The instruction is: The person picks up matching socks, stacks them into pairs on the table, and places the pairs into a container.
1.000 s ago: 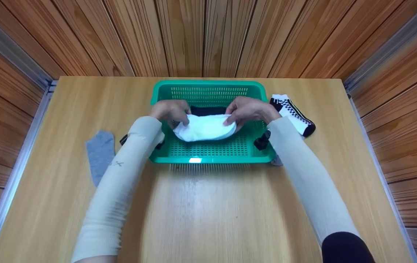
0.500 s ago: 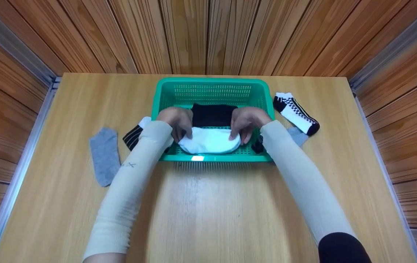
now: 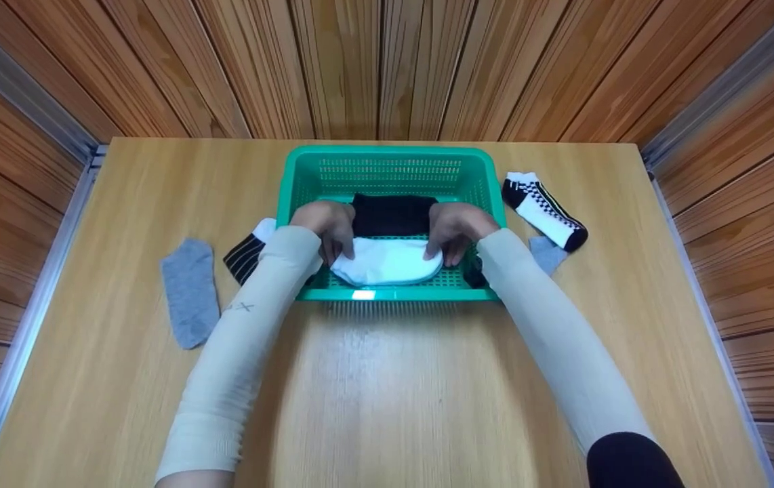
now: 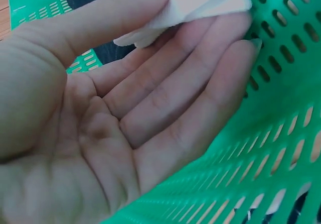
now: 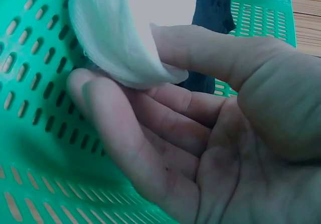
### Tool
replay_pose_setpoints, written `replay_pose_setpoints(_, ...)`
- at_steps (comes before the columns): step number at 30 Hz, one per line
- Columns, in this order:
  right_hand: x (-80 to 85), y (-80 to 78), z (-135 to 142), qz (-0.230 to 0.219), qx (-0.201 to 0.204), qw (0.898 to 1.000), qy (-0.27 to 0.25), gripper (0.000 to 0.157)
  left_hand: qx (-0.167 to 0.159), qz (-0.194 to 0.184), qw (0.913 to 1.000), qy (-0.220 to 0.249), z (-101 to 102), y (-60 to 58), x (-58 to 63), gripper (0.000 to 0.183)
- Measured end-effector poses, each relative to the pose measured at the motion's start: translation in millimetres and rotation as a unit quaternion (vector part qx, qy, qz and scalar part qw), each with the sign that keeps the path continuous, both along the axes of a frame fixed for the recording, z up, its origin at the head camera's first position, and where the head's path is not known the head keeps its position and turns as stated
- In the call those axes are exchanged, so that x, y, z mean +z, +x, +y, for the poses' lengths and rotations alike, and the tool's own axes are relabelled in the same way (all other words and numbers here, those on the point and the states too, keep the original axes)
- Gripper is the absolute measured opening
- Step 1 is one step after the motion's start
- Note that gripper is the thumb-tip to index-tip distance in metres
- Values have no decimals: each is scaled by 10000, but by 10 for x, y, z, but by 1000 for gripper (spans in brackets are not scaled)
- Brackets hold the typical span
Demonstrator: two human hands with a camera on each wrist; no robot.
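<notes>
A folded white sock [image 3: 387, 261] lies low in the green basket [image 3: 390, 295], along its near side. My left hand [image 3: 330, 227] pinches the sock's left end, thumb on top and fingers underneath, as the left wrist view shows. At the other end my right hand [image 3: 458, 229] holds it the same way; in the right wrist view the thumb presses the white fabric [image 5: 115, 38] against the fingers. Behind the white sock, a folded black sock [image 3: 394, 215] sits in the basket between my hands.
Left of the basket lie a grey sock [image 3: 190, 293] and a black striped sock [image 3: 246, 256], partly under my left sleeve. To the right are a black-and-white checkered sock [image 3: 544, 211] and a grey-blue one [image 3: 550, 253]. Wooden panels [image 3: 387, 68] stand behind the table [image 3: 373, 400].
Both hands have brought the white sock down and toward the basket's near side, uncovering more of the black sock. Over the last half second the hands and sock have barely moved.
</notes>
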State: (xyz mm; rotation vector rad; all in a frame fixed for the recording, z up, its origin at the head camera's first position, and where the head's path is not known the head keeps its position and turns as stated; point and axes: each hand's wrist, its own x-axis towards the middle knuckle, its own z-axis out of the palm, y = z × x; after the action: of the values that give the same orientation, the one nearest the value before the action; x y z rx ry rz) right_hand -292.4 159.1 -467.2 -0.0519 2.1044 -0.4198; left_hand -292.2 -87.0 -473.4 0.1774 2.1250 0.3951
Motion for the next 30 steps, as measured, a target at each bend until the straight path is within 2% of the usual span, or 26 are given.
replay_pose_setpoints(6,52,53,-13,43,-208,9998,60,28,277,-32,9996,23,-31,24,39,37)
replay_pose_setpoints(11,125,80,-24,69,-482,9988,40,42,273,34,9995,-125,-48,52,102,45)
replay_pose_setpoints(13,168,92,-22,120,-553,9984,14,43,262,58,9996,-112,-52,69,147,51)
replay_pose_setpoints(15,213,112,-18,194,-622,9979,-62,41,265,167,9995,-71,-67,86,219,49)
replay_pose_setpoints(19,315,171,-12,707,-520,9956,-324,26,262,671,9970,300,-132,118,422,34)
replay_pose_setpoints(23,476,252,19,1438,-310,9873,-605,22,37,1304,9885,767,-206,207,640,35)
replay_pose_setpoints(26,646,328,63,1762,-322,9805,-804,18,-144,1813,9781,1014,-254,349,765,35)
replay_pose_setpoints(30,886,475,126,2095,-255,9722,-1011,22,-232,2400,9582,1538,-314,631,896,36)
